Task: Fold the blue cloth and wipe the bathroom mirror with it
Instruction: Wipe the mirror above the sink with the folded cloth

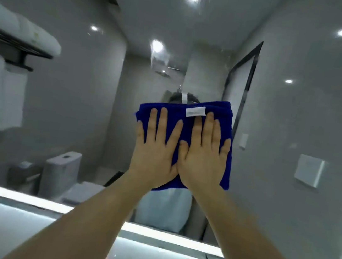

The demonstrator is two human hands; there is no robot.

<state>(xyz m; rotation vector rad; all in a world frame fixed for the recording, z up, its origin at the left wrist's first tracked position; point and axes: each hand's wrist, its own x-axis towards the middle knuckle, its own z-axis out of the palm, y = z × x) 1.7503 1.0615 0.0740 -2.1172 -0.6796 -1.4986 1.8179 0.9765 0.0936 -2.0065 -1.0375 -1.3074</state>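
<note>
Blue cloth (pixel 200 113) sits folded under both flat, straight-fingered hands, left hand (pixel 154 149) and right hand (pixel 206 153), pressed to the mirror (pixel 299 102), so uneven pressure could probably let it slide or bunch.

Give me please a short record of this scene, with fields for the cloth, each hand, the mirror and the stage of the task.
cloth: blue cloth, folded, held flat against the mirror; white label near its top edge
left hand: left hand, fingers straight, pressing on the left part of the cloth
right hand: right hand, fingers straight, pressing on the cloth right beside the left hand
mirror: reflects a toilet and towels on a rack
stage: cloth already folded and on the glass
</note>
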